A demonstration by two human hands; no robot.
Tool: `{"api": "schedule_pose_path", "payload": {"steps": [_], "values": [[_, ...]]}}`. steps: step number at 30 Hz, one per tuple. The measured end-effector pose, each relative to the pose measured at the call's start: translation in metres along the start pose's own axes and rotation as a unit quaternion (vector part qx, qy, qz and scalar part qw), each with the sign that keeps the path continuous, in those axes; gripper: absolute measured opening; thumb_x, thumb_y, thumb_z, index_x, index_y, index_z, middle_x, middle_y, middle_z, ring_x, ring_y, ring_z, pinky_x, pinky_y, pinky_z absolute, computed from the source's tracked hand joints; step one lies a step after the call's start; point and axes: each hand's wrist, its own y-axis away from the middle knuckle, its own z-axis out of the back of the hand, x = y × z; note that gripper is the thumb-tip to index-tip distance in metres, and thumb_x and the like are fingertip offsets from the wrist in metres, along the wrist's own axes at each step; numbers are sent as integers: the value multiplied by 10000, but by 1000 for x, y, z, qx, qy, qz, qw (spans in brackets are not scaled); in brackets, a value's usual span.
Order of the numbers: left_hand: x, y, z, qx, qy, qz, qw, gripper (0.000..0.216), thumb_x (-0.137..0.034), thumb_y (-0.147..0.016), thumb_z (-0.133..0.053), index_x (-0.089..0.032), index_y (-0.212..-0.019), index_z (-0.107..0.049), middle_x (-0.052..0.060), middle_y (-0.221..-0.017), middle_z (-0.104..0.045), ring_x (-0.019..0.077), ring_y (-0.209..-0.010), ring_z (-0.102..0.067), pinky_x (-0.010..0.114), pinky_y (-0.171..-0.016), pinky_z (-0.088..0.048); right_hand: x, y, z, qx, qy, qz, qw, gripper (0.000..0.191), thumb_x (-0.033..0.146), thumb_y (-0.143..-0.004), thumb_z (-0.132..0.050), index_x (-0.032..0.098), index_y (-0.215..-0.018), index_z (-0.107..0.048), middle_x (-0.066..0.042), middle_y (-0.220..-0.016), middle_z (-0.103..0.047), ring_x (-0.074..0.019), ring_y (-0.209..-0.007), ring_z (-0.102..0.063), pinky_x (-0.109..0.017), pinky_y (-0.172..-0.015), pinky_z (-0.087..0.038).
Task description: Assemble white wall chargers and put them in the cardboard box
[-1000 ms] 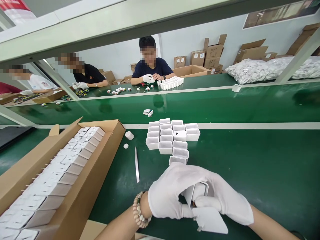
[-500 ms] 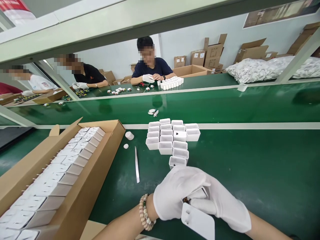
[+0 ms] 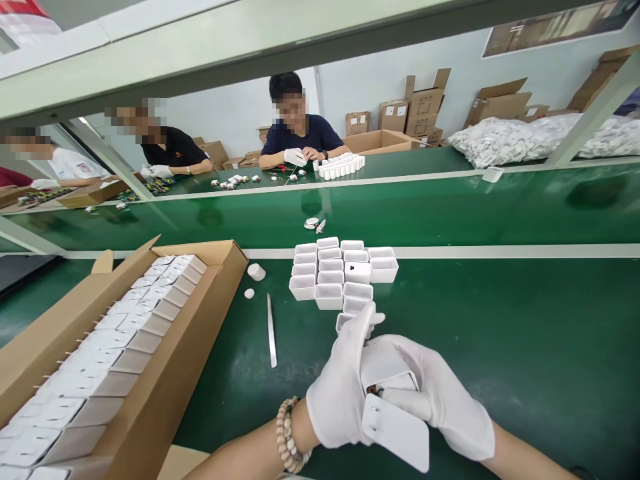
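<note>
Both my hands wear white gloves and meet around a small white plastic case (image 3: pixel 387 367) above the green table. My right hand (image 3: pixel 440 393) wraps its fingers round the case from the right. My left hand (image 3: pixel 340 390) presses along its left side, fingers stretched up past its far end and thumb hidden. A flat white lid (image 3: pixel 397 433) with small posts hangs below the open end of the case, where a small brownish part shows. Just beyond my hands stand several open white cases (image 3: pixel 330 297) in rows, one with a dark slot facing up.
Left stands a long cardboard box (image 3: pixel 165 373) packed with white cases. Tweezers (image 3: pixel 271 333), a small white cup (image 3: pixel 257 271) and a white disc (image 3: pixel 249 293) lie beside it. Small white parts (image 3: pixel 314 224) lie on the green strip behind; several co-workers sit beyond it.
My left hand's fingers have lifted off the top of the case and stretched upward, baring more of it. The case with its hanging lid stays in nearly the same place.
</note>
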Motion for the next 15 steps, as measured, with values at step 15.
{"api": "schedule_pose_path", "payload": {"steps": [15], "values": [[-20, -2, -10, -28, 381, 380, 843, 653, -719, -842, -269, -191, -469, -360, -10, -427, -324, 85, -321, -275, 231, -301, -248, -5, 4, -1, -41, 38, 48, 997, 466, 232, -645, -749, 208, -1078, -579, -69, -1102, -665, -283, -1036, -619, -405, -905, -511]]}}
